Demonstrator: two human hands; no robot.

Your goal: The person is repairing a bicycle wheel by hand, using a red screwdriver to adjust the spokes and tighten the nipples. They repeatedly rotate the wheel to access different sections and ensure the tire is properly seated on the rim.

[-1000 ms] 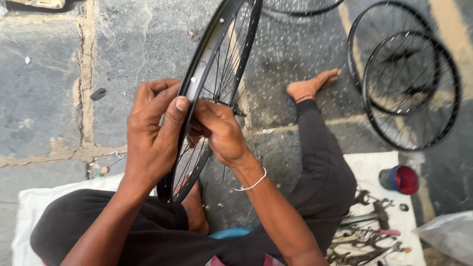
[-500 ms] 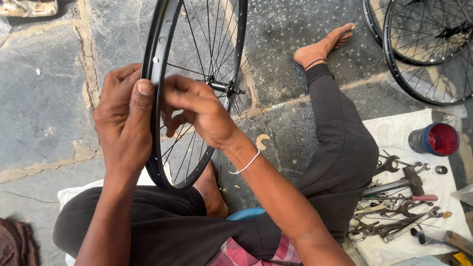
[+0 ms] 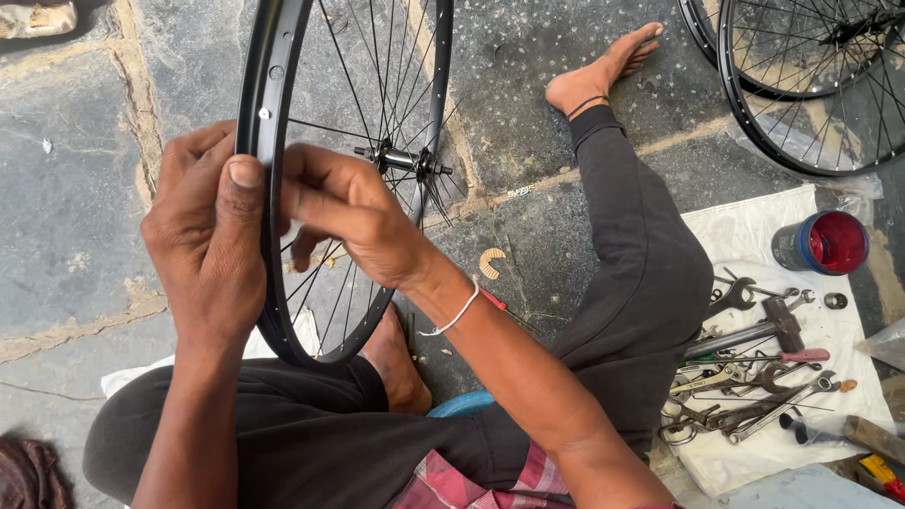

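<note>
Bicycle wheel point(image 3: 283, 57) held upright, rim edge-on, hub axle point(image 3: 401, 160) running sideways. Left hand point(image 3: 207, 236) grips the near rim (thumb flat on it); right hand point(image 3: 344, 217), beside it, pinches at the rim's inner face.

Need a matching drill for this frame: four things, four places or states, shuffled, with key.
1. left hand
2. right hand
3. tin
4. spanners

A. on the white cloth, beside the stone floor, red inside
B. grips the black rim from outside
C. piled on the cloth by the right knee
D. fingers among the spokes below the hub

Pairs: 1-B, 2-D, 3-A, 4-C
</note>
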